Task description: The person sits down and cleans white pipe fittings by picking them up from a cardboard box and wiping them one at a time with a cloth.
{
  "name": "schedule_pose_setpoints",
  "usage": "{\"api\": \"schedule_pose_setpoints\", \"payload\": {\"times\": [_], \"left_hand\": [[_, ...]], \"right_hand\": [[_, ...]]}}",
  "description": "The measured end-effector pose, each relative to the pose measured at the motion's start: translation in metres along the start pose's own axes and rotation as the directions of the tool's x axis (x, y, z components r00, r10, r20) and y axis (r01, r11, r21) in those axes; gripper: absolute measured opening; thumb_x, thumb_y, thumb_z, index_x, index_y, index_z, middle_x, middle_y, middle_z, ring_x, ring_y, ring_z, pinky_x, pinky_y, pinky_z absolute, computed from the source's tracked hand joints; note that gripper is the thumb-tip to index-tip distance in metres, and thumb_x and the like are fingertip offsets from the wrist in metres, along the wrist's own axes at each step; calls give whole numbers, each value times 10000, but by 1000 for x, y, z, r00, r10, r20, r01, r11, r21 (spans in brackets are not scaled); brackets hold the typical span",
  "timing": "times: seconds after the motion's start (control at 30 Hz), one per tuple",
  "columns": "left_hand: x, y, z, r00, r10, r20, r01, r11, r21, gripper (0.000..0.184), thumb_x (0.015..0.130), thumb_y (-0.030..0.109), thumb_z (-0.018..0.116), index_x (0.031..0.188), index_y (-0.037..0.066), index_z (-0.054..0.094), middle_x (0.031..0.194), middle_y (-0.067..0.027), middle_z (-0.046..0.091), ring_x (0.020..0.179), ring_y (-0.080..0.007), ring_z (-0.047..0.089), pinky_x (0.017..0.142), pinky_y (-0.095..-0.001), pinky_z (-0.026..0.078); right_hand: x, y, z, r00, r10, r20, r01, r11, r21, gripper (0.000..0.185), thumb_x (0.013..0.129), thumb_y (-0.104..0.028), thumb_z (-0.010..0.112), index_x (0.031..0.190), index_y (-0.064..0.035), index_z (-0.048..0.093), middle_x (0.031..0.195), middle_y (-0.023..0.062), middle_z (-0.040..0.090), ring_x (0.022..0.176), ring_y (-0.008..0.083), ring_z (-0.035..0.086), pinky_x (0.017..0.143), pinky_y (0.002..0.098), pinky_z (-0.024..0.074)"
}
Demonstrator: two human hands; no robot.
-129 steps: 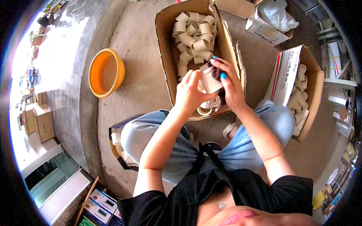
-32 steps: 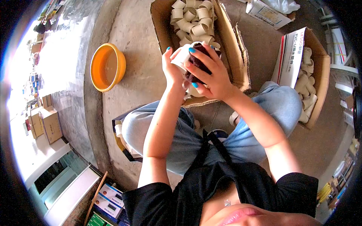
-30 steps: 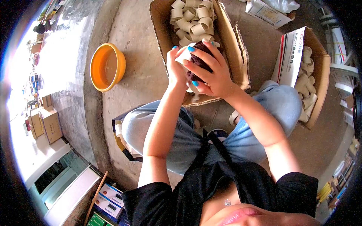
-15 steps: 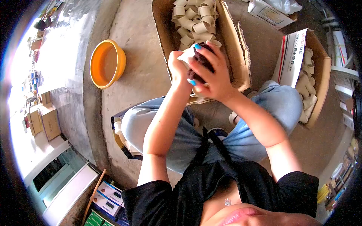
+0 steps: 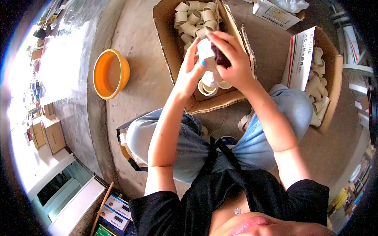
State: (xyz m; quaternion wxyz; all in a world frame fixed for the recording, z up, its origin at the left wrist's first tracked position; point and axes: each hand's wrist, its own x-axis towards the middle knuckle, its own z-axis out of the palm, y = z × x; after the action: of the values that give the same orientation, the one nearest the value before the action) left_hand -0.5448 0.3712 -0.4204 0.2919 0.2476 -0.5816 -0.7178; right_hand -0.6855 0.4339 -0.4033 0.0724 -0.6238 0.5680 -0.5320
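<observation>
- As the left hand [image 5: 188,76] grasps the white fitting [image 5: 205,50] from nine o'clock, the right hand [image 5: 238,61] holds dark cloth [image 5: 220,57] against its three-o'clock side, above the carton [image 5: 216,103].
- Likely light, stiff, smooth plastic; best held round the outer wall.
- Its long axis seems twelve to six, openings unclear.
- Beyond, at twelve o'clock: piled beige fittings [image 5: 189,28].

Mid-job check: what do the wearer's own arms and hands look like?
Short black sleeves end above the elbows. No gloves, watch or bracelet show on the left hand or right hand. The left thumbnail is bright blue; the right nails are unclear.
</observation>
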Motion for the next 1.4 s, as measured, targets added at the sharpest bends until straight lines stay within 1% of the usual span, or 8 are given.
{"api": "schedule_pose_setpoints", "payload": {"times": [0.1, 0.27, 0.6, 0.87, 1.0, 1.13, 1.27, 1.4], "left_hand": [[0, 23, -10, 991, 37, 129, -93, 881, 464, 858, 606, 134, 768, 1312, -9, 302, 1186, -160, 488, 1102, -219, 489, 911, -364, 427], [0, 19, -14, 993, -44, 111, -8, 905, 426, 532, 598, 98, 742, 1031, -14, 453, 955, -126, 589, 888, -195, 595, 803, -323, 486], [-6, 30, -4, 904, 406, 135, -318, 426, 847, 590, 464, 341, 789, 901, 35, 537, 711, -83, 569, 646, -254, 580, 582, -323, 481], [-11, 13, -5, 826, 468, 315, -413, 122, 902, 639, 466, 479, 785, 835, 28, 521, 723, -66, 552, 664, -223, 585, 586, -320, 480], [-14, 7, 0, 739, 613, 279, -430, 111, 896, 673, 458, 457, 830, 870, 29, 514, 823, -115, 621, 695, -228, 625, 620, -316, 513], [-14, 0, 6, 699, 666, 261, -476, 159, 865, 727, 489, 429, 828, 962, 16, 460, 958, -172, 593, 787, -291, 616, 694, -355, 507], [-10, -10, 6, 823, 548, 147, -425, 424, 799, 769, 536, 328, 832, 1057, -2, 373, 1106, -235, 511, 930, -365, 560, 789, -399, 470], [-8, -4, 10, 917, 395, 63, -300, 575, 761, 725, 576, 201, 797, 1107, -12, 352, 1064, -229, 471, 950, -378, 510, 811, -401, 433]], "right_hand": [[3, -2, -8, 979, -173, 104, 174, 985, 2, 653, 621, -55, 641, 1247, -112, 468, 1149, 82, 496, 1044, 273, 480, 911, 390, 383], [2, -8, -15, 914, -249, 321, 303, 945, -127, 700, 569, 17, 641, 1239, -101, 478, 1158, 84, 493, 1065, 287, 470, 925, 396, 405], [10, -14, -27, 912, -180, 369, 18, 916, 401, 597, 660, -116, 520, 1250, -49, 456, 1228, 139, 458, 1131, 314, 437, 993, 371, 307], [-9, -6, 10, 970, 178, 164, -216, 941, 260, 422, 842, -119, 485, 1250, -30, 425, 1210, 165, 497, 1120, 263, 486, 964, 348, 349], [-7, 12, 6, 772, 475, 422, -621, 425, 658, 377, 887, -179, 384, 1215, -17, 472, 1181, 81, 525, 1081, 154, 488, 956, 274, 341], [-4, 16, 7, 654, 546, 523, -696, 165, 699, 399, 874, -232, 389, 1197, -25, 497, 1151, 87, 543, 1041, 144, 513, 927, 269, 366], [-8, 21, 7, 772, 488, 407, -630, 501, 594, 409, 862, -223, 367, 1189, -18, 501, 1127, 75, 547, 998, 125, 514, 887, 253, 384], [-8, -6, 2, 886, 441, 142, -463, 859, 220, 411, 824, -194, 452, 1171, 25, 471, 1087, 194, 558, 1023, 289, 537, 883, 345, 412]]}}
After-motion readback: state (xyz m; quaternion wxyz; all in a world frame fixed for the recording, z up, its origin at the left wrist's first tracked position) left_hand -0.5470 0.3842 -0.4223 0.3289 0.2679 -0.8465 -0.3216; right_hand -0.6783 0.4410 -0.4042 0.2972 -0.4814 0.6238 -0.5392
